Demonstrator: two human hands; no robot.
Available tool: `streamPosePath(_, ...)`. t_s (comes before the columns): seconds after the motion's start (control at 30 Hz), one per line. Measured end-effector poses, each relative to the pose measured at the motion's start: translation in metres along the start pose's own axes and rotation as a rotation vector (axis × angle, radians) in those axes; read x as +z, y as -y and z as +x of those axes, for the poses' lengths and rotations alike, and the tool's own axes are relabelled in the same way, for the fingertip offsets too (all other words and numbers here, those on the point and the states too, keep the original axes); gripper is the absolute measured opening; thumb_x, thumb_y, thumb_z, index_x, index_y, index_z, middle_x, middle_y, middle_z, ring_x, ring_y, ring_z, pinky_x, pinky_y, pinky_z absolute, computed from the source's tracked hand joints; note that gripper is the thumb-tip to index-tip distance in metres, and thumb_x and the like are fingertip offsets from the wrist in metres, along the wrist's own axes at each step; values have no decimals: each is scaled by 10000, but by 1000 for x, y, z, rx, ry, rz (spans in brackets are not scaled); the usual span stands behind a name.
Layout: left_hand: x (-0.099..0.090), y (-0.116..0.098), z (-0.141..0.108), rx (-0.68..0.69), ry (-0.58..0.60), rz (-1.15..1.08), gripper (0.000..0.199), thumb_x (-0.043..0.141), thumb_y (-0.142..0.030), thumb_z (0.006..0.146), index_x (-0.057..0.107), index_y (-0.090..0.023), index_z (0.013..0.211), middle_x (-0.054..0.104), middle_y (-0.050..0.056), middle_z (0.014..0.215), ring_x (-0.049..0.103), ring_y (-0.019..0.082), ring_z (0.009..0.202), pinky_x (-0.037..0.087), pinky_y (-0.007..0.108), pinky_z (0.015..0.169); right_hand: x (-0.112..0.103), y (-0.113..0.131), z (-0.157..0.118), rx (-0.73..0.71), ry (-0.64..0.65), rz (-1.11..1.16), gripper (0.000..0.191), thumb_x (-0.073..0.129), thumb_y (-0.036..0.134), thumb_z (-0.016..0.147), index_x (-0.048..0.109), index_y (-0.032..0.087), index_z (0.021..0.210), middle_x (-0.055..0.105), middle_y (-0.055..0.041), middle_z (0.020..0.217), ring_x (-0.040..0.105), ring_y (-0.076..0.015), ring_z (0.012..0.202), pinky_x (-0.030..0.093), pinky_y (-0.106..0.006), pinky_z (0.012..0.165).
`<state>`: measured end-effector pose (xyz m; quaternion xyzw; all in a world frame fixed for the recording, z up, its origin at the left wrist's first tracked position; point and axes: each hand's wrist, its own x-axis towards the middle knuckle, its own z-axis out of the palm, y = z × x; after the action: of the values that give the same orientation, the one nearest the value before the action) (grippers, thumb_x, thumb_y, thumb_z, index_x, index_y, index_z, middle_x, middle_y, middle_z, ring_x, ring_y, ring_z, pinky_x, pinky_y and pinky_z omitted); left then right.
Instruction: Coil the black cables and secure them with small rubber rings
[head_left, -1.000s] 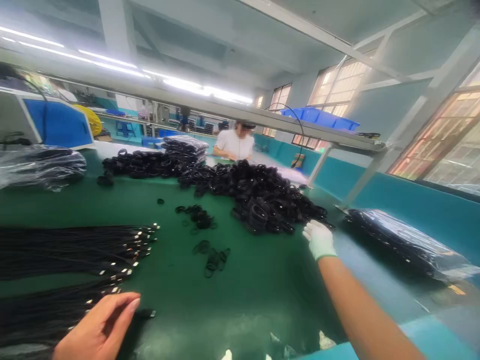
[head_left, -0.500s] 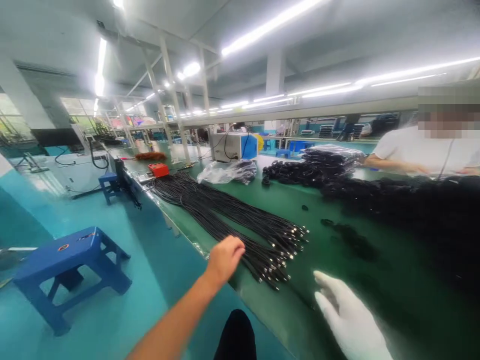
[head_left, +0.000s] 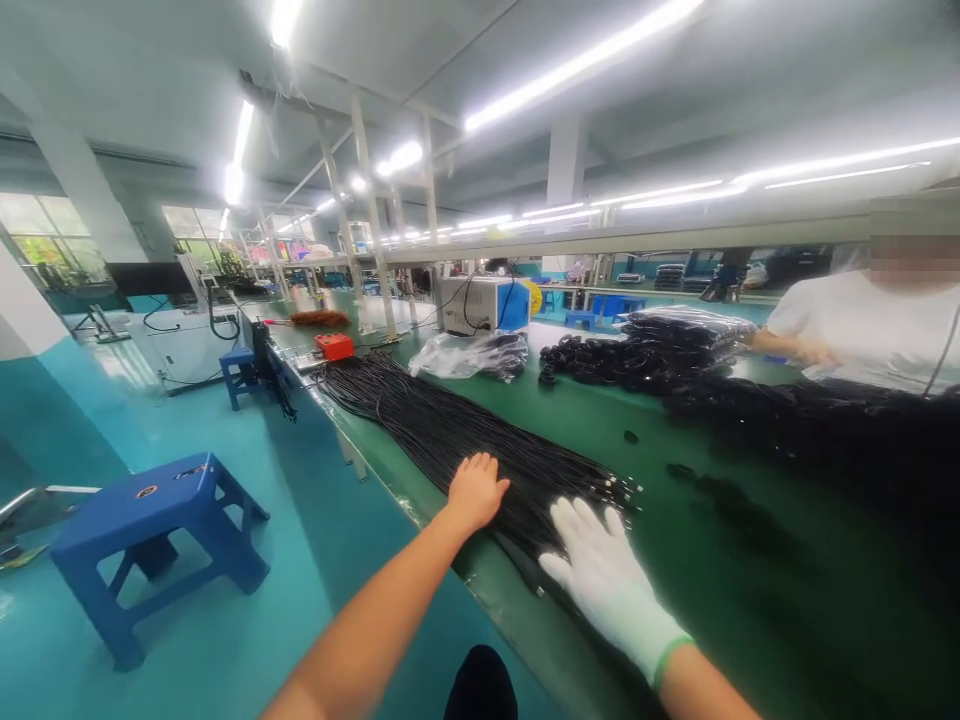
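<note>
A long bundle of black cables (head_left: 450,415) lies along the green-topped bench, with small metal plugs (head_left: 619,488) at the near end. My bare left hand (head_left: 478,490) rests on the near side of the bundle, fingers stretched out flat. In a white glove with a green cuff, my right hand (head_left: 604,570) is spread over the plug end and hides many of the plugs. Neither hand is closed around a cable.
A red box (head_left: 334,347) sits at the far end of the cables, beside a clear plastic bag (head_left: 469,355). Black coiled cables (head_left: 750,405) are heaped at right, with a co-worker (head_left: 847,310) behind them. A blue stool (head_left: 161,520) stands on the floor at left.
My right hand has moved left onto the plug end, its fingers spreading. My left hand has flattened on the cables. The gap between the two cable bunches has closed.
</note>
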<state>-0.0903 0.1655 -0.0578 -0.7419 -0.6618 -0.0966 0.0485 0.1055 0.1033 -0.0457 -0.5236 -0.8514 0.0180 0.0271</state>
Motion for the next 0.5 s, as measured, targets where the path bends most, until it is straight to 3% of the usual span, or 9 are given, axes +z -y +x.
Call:
streamPosePath(0.13, 0, 7, -23, -14, 7, 10, 584, 388, -468, 899, 440, -65, 1319, 401, 186, 1411, 347, 299, 1318, 252, 458, 1093, 14, 3, -10, 77, 3, 8, 716, 320, 557, 873, 310, 75, 1402, 229, -138, 1476, 223, -343, 1364, 128, -562, 1095)
streamPosePath(0.3, -4, 18, -54, 54, 69, -19, 717, 341, -559, 886, 293, -80, 1418, 248, 147, 1491, 243, 268, 1373, 230, 421, 1121, 23, 11, -20, 175, -16, -11, 738, 358, 539, 858, 287, 51, 1407, 202, -157, 1485, 182, -345, 1376, 107, -571, 1091)
streamPosePath(0.43, -5, 15, -58, 86, 85, -35, 731, 297, -594, 884, 287, -104, 1425, 236, 133, 1495, 231, 265, 1377, 208, 437, 1127, 19, 17, -23, 252, -17, -31, 756, 348, 536, 855, 273, 26, 1409, 196, -186, 1486, 166, -353, 1378, 87, -565, 1091)
streamPosePath(0.5, -4, 11, -57, 90, 72, -35, 729, 304, -606, 875, 310, -119, 1418, 262, 129, 1488, 228, 279, 1377, 183, 470, 1127, 14, 22, -26, 211, -36, -20, 769, 383, 541, 837, 260, 54, 1420, 178, -179, 1494, 142, -363, 1381, 69, -575, 1088)
